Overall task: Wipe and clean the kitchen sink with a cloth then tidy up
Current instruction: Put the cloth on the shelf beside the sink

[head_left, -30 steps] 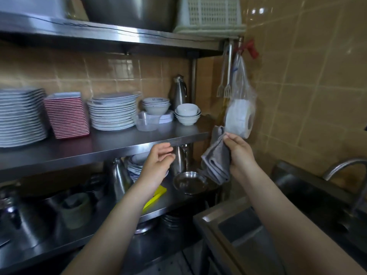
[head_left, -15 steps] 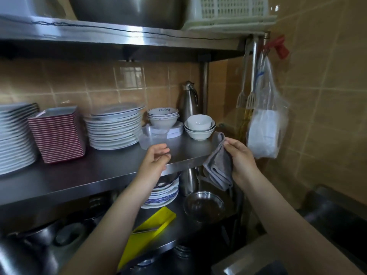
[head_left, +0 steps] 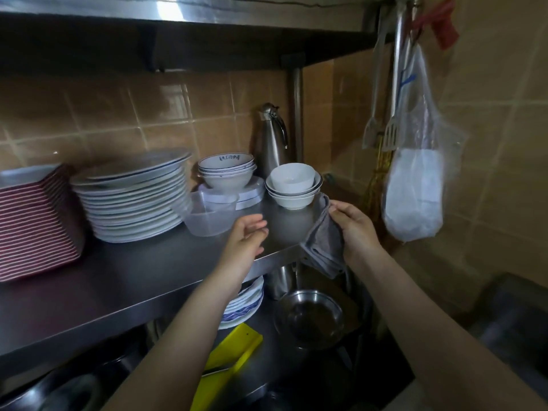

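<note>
Cloth (head_left: 323, 244) in right hand (head_left: 355, 229)

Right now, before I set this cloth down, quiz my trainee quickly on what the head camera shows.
1. True or false: the left hand grips the grey cloth.
2. What stands nearest the cloth's top edge? A) red striped plates B) stack of white bowls C) yellow board
3. Fill in: the hanging plastic bag is to the ___ of the right hand.
Key: 1 false, the right hand holds it and the left holds nothing; 2 B; 3 right.
</note>
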Available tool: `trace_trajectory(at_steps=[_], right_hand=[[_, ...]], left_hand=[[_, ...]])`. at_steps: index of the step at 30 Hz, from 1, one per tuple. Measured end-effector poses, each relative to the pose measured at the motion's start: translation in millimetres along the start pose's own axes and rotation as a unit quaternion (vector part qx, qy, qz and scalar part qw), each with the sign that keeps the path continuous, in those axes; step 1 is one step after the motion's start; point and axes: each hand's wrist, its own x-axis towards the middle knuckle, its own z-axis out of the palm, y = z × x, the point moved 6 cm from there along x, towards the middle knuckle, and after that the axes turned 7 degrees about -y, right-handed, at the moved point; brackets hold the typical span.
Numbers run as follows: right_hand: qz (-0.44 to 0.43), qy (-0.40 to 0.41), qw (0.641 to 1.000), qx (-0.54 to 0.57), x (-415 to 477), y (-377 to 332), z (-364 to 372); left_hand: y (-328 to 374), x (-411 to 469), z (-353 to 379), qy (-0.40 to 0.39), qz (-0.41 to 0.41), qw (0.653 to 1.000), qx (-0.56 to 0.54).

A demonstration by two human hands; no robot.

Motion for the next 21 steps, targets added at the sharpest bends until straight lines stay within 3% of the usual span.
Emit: trace_trajectory(at_steps=[11,15,21], right_hand=[[0.001,0.05,0.998,-0.034,52,19,17],[-0.031,0.059,0.998,-0.021,64,25,35],[-0.076,0.033,0.991,-0.103,70,26,56]], left_hand=[[-19,96,-5,-0.063,-0.006,0.997,-0.051],[-22,120,3,-0.103,-0.005,0.993,-0.056],[-21,140,13,-0.167,-0.019,0.984,-0.057]])
